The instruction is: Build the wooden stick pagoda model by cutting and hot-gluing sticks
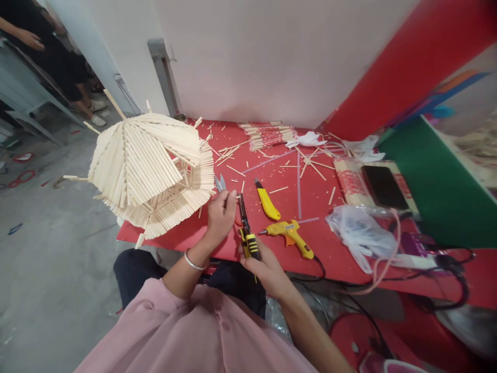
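My right hand (264, 264) is wrapped around the yellow-and-black handles of a pair of pliers (244, 217), whose dark jaws point away from me. Close beside those jaws, my left hand (222, 215) is closed in a pinch; what its fingers hold is too small to make out. Scissors (220, 183) lie partly hidden behind the left hand, blades pointing away. To the left stands a model pavilion roof (143, 160) built of thin wooden sticks, with several sticks jutting out. A yellow utility knife (267, 200) and a yellow glue gun (292, 235) lie right of the pliers.
Wrapped stick bundles (267, 135) and loose sticks litter the red table (267, 181). Clear glue sticks (298, 186), a phone (382, 185), a plastic bag (361, 233) and cables lie rightward. A green panel (438, 191) borders the right. Another person (50, 57) stands far left.
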{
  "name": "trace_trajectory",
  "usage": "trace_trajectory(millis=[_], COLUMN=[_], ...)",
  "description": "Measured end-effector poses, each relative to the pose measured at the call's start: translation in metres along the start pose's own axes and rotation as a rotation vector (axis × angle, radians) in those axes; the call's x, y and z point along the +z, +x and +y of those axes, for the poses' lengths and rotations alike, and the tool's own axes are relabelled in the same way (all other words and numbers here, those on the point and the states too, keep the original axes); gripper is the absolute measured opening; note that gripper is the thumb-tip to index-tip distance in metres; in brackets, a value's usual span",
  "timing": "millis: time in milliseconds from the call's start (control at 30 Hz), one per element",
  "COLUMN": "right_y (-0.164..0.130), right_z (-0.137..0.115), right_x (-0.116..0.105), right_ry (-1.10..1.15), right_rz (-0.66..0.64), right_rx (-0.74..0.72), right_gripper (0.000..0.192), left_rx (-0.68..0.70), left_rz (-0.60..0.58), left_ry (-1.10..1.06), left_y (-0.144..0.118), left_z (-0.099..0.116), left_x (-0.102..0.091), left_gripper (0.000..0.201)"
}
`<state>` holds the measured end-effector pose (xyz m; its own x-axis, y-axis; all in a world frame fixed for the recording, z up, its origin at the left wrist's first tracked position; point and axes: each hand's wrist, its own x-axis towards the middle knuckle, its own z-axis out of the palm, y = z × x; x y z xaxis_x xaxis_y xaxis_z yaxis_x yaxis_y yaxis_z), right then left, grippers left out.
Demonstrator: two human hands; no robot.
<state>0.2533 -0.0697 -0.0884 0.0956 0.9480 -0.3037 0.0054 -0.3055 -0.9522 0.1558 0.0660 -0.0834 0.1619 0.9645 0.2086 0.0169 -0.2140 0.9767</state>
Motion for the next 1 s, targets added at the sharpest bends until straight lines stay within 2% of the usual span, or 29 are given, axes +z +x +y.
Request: trace_trajectory(millis=[200,467,667,800,1000], right_y=[-0.001,-0.001,-0.002,-0.007,-0.017], right_z=[0.001,0.009,0.004,-0.001,0.0], right_x=[0.003,0.005,0.013,0.014,0.014], right_ry=[0.0,0.015,-0.04,-0.105,0.008], right_rz=[-0.006,-0.031,0.026,0.078,0.022], right_rx=[0.002,0.02,-0.011,-0.036,0.007], right_gripper=[0.023,0.031,0.039,0.032,0.032], left_rx=[0.051,0.032,-0.094,-0.086,-0.127], left_rz=[-0.026,-0.044,-0.066,-0.102,-0.109], left_ry=[0.034,0.002,-0.149,-0.202,-0.295], left_y=[-0.001,-0.005,-0.009,-0.007,-0.01], left_z=[-0.002,0.001,0.001,0.004,0.011], left_x=[-0.003,-0.005,-0.004,-0.002,0.005], left_gripper=[0.051,0.051,0.057,0.06,0.062])
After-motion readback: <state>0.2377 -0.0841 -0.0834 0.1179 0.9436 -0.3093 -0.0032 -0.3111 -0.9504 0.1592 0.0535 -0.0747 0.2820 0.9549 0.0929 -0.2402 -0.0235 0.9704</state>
